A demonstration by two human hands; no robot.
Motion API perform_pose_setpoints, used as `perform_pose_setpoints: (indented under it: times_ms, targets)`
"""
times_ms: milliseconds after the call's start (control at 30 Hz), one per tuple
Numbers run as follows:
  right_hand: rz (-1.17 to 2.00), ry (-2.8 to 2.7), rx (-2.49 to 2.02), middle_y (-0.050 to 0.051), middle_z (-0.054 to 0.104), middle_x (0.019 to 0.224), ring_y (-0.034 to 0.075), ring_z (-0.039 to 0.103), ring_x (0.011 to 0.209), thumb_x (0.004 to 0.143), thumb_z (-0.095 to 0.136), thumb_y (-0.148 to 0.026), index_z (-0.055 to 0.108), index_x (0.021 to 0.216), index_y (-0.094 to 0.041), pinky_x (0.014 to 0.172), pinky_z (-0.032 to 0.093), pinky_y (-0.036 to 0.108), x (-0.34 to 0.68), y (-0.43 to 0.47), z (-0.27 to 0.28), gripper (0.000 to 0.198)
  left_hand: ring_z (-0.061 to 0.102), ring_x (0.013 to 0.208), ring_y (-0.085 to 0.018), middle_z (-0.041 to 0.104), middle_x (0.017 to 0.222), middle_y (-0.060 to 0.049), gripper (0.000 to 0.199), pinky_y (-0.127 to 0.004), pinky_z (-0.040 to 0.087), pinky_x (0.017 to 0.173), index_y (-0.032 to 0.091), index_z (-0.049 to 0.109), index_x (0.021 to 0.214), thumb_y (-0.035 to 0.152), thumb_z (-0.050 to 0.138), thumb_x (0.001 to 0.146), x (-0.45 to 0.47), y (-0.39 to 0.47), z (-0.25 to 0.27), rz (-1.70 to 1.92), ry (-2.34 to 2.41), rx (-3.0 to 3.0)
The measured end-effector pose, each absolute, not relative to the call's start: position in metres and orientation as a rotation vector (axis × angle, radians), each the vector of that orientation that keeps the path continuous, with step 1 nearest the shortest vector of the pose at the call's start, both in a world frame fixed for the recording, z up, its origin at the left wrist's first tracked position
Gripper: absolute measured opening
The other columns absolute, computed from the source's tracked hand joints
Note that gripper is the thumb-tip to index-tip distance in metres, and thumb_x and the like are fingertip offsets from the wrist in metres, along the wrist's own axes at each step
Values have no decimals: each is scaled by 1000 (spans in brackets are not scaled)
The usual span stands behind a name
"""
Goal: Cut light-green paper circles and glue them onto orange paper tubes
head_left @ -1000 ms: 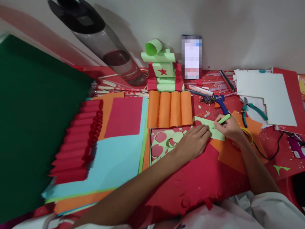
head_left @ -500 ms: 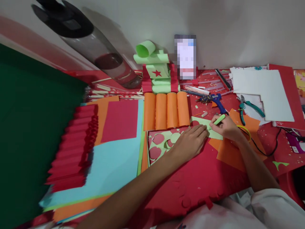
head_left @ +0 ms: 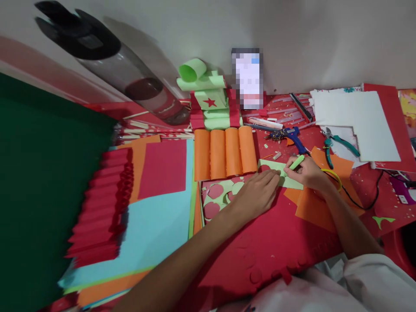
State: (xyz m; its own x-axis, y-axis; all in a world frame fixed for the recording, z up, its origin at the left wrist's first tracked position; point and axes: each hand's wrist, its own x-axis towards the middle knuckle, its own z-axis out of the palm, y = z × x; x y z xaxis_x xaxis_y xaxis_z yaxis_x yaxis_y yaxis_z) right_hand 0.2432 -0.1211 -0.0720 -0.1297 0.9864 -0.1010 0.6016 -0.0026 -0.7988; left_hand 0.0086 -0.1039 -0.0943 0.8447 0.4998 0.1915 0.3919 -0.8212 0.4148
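My right hand (head_left: 303, 174) is closed around a slim light-green pen-shaped tool (head_left: 297, 162), its lower end at a pale green paper strip (head_left: 294, 182). Whether its tip is a nib or a blade cannot be made out. My left hand (head_left: 261, 193) lies flat with fingers stretched out, its fingertips pressing on the strip. A round cut-out shows at the strip's left end. Under and beside my left wrist is a green sheet with circular holes (head_left: 224, 195). Orange paper pieces (head_left: 313, 206) lie under my right forearm.
Four-sided stacks aside, several orange paper rolls (head_left: 217, 154) stand beyond my left hand, near a green paper model (head_left: 212, 102) and a phone (head_left: 248, 80). A glue gun (head_left: 290, 138), pliers (head_left: 341, 143), a bottle (head_left: 139, 82) and pleated red paper (head_left: 100, 208) lie around.
The view has shifted slightly. My hands stay at nearly the same place on the green strip, with the pen-shaped tool still in my right hand.
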Motion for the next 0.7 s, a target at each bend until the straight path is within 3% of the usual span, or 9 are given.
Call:
perform_pose_setpoints:
  times_ms: [467,700]
  targets:
    - [1039,-1800,-1577,-4,53,58,12,44,56,92,71,-42,66,76,-21,55,31,27,243,-121,-71,27,70,102,-28,73,112,-14,27,-42,58,88,18,53,122,7,41,100,9,-102,-89,417,698,2571]
    - [1063,-1818,-1561,-3,57,61,13,46,57,93,70,-45,72,80,-20,56,32,27,244,-122,-71,29,69,103,-27,73,114,-13,30,-41,57,89,18,53,122,6,42,98,9,-101,-89,411,702,2560]
